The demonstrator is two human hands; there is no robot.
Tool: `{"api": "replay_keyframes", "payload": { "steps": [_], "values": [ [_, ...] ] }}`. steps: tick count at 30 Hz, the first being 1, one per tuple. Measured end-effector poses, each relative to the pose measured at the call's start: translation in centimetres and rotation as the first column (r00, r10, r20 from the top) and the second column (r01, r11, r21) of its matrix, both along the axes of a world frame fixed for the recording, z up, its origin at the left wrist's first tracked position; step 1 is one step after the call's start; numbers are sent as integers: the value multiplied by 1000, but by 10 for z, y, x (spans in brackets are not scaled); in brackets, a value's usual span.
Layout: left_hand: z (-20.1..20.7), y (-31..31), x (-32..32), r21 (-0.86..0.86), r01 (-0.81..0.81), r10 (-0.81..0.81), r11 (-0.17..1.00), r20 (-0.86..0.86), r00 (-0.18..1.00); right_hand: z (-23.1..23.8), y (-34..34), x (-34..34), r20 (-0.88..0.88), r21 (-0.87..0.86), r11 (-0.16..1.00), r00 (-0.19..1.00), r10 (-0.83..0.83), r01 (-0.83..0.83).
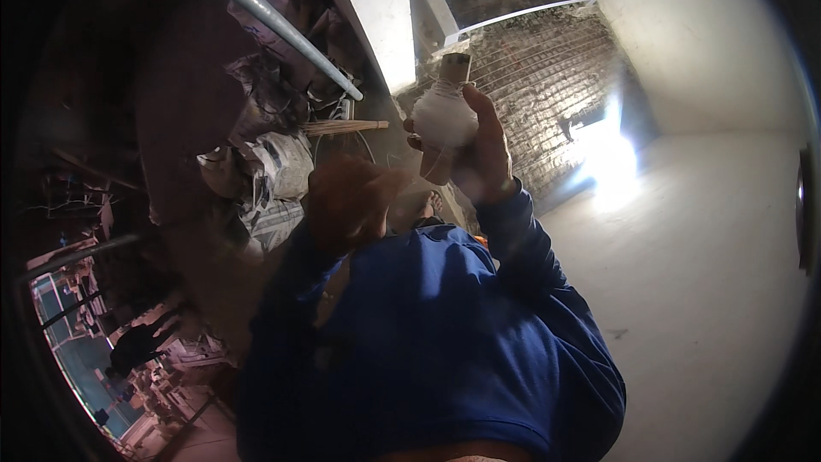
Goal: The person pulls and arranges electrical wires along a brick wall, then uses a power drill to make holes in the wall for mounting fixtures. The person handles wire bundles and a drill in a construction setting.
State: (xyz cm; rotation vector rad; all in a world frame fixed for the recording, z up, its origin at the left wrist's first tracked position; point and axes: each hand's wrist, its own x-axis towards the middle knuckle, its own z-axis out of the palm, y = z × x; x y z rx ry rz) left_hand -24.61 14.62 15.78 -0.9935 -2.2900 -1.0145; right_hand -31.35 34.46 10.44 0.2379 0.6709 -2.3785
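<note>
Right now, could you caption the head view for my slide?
Right hand holds a white thread spool; left hand nearby, blurred.

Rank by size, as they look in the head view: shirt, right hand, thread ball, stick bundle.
1. Shirt
2. Right hand and thread ball: too alike to rank
3. Stick bundle

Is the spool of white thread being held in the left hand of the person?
No, the right hand holds the spool of white thread, with its thumb along the side.
</note>
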Motion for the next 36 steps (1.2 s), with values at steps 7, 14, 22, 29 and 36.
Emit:
{"api": "replay_keyframes", "payload": {
  "steps": [7, 14, 22, 29, 36],
  "values": [
    [1, 9, 16, 344, -214, 208, 914, 53, 977, 2, -9, 4, -77, 27, 1000, 997, 0, 2],
    [-4, 10, 12, 968, -166, -469, 188, 237, 851, 2, -34, 23, 80, -103, 994, 996, 43, -35],
    [4, -8, 27, 765, -367, -254, 529, 555, 792, -1, -32, 6, -73, 5, 1000, 997, -4, 5],
    [5, -19, 18, 878, -355, -348, 322, 459, 818, 5, -32, 11, -410, 301, 913, 902, -138, 277],
    [2, -12, 17, 463, -561, -71, 686, 810, 582, 15, -30, 15, -311, 156, 958, 932, -185, 242]
  ]
}}
